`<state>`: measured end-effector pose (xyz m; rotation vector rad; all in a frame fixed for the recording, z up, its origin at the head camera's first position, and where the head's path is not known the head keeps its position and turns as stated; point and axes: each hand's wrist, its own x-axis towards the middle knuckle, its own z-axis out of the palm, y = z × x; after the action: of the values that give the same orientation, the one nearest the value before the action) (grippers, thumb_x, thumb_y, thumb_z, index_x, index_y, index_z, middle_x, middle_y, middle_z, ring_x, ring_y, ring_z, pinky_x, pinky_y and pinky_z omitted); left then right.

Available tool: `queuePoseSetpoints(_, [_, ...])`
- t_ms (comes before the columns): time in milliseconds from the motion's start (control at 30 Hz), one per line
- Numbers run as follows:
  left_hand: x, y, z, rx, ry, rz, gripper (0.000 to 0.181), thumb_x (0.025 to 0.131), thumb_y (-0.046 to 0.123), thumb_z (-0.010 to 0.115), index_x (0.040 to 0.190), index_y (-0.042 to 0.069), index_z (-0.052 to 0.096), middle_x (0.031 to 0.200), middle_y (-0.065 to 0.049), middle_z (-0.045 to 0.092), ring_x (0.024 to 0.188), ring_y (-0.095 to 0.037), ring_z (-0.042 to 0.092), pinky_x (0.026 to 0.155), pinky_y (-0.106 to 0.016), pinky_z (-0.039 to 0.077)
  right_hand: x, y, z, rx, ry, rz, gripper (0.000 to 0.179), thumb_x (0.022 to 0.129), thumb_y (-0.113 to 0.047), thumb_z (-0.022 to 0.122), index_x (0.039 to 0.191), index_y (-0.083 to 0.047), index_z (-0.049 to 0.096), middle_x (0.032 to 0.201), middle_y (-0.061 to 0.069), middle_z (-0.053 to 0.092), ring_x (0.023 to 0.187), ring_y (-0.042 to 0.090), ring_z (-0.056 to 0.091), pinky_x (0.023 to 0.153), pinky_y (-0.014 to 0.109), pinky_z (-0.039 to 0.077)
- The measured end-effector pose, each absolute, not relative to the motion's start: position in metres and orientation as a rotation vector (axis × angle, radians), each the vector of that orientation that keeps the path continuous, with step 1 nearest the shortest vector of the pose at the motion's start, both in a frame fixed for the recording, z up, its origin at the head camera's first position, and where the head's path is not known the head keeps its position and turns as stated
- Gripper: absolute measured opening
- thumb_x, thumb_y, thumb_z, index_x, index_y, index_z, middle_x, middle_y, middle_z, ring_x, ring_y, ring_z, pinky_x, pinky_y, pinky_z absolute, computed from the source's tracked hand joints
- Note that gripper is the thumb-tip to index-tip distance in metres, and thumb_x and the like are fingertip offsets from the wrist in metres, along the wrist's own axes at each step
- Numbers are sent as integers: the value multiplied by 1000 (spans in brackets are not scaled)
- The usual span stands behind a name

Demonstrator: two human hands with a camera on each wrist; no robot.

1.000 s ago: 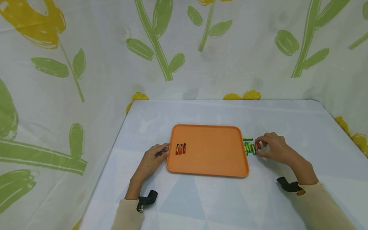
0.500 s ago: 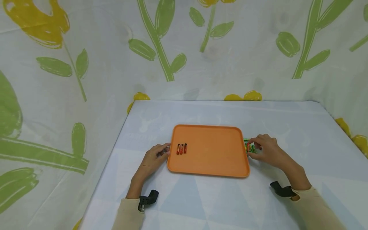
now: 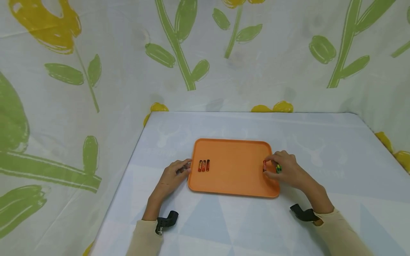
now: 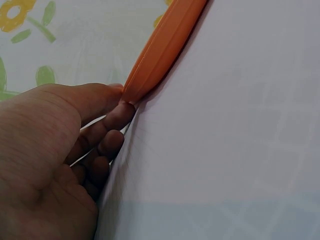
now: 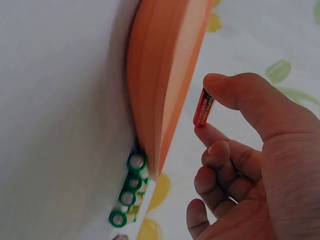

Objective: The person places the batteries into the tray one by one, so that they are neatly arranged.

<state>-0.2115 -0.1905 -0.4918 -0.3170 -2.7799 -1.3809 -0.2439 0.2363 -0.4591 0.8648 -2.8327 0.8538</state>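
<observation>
My right hand (image 3: 286,171) pinches a red battery (image 5: 204,108) by its two ends, between thumb and a fingertip. In the head view it is over the right end of the orange tray (image 3: 235,177). Thumb and finger of my left hand (image 3: 170,179) hold the tray's left rim, one above the other in the left wrist view. Toward the tray's left side, three red batteries (image 3: 204,165) lie side by side. Several green batteries (image 5: 128,197) lie in a row just outside the right rim, mostly hidden by my right hand in the head view.
The tray rests on a table with a pale blue and white cloth (image 3: 205,220). Behind and to the left hangs a white curtain (image 3: 121,53) with green leaves and yellow flowers. A black wrist mount (image 3: 167,219) sits on the left wrist, another (image 3: 304,213) on the right.
My right hand has carried the red battery leftward from beside the green batteries to over the tray's right end. The left hand has stayed at the left rim.
</observation>
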Motion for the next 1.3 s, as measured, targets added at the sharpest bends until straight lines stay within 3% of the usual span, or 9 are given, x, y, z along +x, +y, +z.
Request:
queuePoseSetpoints(533, [-210, -189, -491, -309, -2763, -1395, 41, 98, 17, 67, 138, 13, 62, 107, 2, 65, 95, -16, 54, 86, -39, 45, -243, 192, -464, 945, -2754, 847, 32, 77, -17, 87, 101, -9, 67, 79, -3, 42, 81, 16, 41, 73, 42, 20])
queuePoseSetpoints(867, [-211, -188, -490, -276, -2789, -1375, 41, 98, 16, 67, 139, 13, 62, 106, 2, 65, 95, -16, 54, 87, -39, 46, -244, 169, -463, 937, -2794, 848, 31, 80, -20, 85, 104, -12, 68, 81, -3, 44, 86, 17, 41, 76, 40, 28])
queuePoseSetpoints(1300, [-212, -189, -492, -297, -2783, -1369, 41, 98, 18, 67, 138, 14, 62, 106, 3, 65, 95, -15, 55, 86, -39, 46, -246, 147, -465, 919, -2846, 872, 36, 81, -28, 85, 109, -12, 69, 84, -2, 47, 90, 17, 42, 80, 42, 24])
